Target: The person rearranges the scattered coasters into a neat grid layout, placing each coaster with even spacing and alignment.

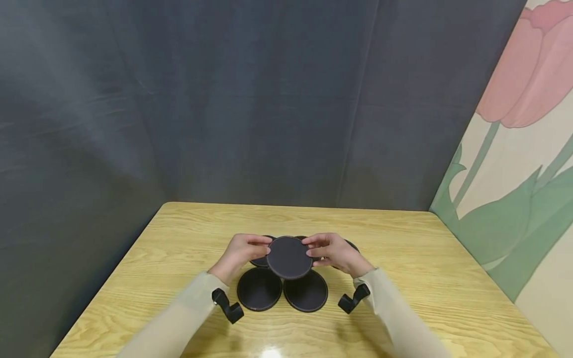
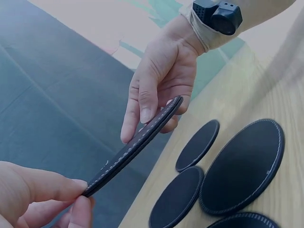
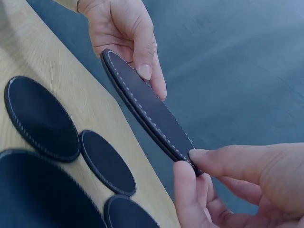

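Note:
Between both hands, raised above the table, is a round black coaster (image 1: pixel 290 257) with pale stitching round its rim. My left hand (image 1: pixel 238 253) pinches its left edge between thumb and fingers. At the opposite edge, my right hand (image 1: pixel 336 253) grips it likewise with thumb and fingertips. The right wrist view shows the held coaster (image 3: pixel 147 109) tilted, almost edge-on. Below it, two matching coasters lie side by side, a left one (image 1: pixel 259 290) and a right one (image 1: pixel 306 292). More coasters lie behind, partly hidden by the hands and the held coaster.
The wooden table (image 1: pixel 192 233) carries the coasters near its middle. A dark curtain (image 1: pixel 268 109) hangs behind it and along the left. On the right stands a wall (image 1: pixel 506 164) painted with tulips. Each wrist bears a small black camera (image 1: pixel 227 306).

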### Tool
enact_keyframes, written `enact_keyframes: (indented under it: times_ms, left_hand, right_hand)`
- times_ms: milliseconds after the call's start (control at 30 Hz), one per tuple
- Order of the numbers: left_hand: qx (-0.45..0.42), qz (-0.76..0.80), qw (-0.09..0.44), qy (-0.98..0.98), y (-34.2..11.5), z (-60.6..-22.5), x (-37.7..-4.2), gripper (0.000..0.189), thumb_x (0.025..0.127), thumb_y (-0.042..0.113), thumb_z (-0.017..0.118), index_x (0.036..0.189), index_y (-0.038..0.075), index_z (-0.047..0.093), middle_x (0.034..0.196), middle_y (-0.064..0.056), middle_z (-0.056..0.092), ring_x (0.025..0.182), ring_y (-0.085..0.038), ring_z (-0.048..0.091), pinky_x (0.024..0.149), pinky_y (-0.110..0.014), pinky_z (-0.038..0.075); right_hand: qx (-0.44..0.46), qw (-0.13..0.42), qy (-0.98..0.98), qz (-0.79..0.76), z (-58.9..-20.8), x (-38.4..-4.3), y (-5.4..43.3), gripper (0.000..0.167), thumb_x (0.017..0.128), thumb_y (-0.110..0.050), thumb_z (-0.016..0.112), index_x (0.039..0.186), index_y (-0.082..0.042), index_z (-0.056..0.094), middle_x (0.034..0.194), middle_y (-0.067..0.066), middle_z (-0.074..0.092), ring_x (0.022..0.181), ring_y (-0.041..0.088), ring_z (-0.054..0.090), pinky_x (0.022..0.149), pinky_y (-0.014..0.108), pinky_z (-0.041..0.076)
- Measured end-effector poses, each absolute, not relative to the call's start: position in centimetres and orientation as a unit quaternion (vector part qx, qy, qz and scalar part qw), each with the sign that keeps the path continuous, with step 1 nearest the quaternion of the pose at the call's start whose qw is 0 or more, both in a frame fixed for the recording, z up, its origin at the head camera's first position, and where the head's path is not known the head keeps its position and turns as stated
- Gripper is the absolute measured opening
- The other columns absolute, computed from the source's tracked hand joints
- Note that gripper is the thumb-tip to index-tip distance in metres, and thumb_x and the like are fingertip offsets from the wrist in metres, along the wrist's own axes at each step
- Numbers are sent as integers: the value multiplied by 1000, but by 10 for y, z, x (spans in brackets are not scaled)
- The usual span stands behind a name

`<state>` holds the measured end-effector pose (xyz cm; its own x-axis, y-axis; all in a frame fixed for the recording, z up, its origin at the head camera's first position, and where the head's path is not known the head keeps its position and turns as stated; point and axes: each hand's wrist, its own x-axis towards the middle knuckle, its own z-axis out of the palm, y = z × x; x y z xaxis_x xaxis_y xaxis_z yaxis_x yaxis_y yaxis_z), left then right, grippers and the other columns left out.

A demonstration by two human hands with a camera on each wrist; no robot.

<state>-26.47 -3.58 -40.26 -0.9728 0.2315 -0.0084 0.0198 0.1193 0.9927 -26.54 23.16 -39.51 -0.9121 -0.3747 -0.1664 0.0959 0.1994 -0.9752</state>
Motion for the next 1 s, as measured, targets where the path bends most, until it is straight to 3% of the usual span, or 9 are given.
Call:
enact_keyframes:
  times_ms: [167, 500, 733, 1000]
  left_hand:
    - [86, 666, 81, 737, -16, -406, -264, 29, 83, 2, 68, 111, -5, 70, 112, -16, 68, 95, -21, 69, 91, -36, 54]
    - [98, 655, 106, 742, 19, -418, -261, 28, 84, 5, 71, 111, -1, 70, 115, -14, 66, 96, -19, 68, 86, -33, 55]
    - [105, 657, 92, 741, 42, -424, -257, 26, 81, 1, 71, 107, -3, 72, 99, -14, 70, 82, -13, 67, 78, -29, 57]
    - [121, 653, 76, 744, 65, -433, -252, 25, 79, -1, 73, 104, -2, 73, 93, -13, 69, 82, -14, 63, 75, -30, 56]
  right_hand:
    - [-85, 181, 753, -627, -399, -260, 251, 43, 89, -4, 67, 129, 6, 55, 98, 4, 57, 74, 11, 61, 68, 24, 57]
    - [-75, 168, 763, -620, -407, -247, 284, 43, 88, -2, 67, 128, 9, 54, 96, 3, 59, 74, 9, 63, 69, 24, 57]
    - [-51, 156, 773, -613, -411, -240, 304, 43, 87, -3, 68, 126, 9, 54, 97, 4, 56, 77, 11, 61, 69, 25, 57]
    - [-46, 150, 777, -610, -416, -232, 326, 43, 88, -3, 68, 126, 9, 53, 101, 6, 54, 80, 11, 62, 71, 26, 57]
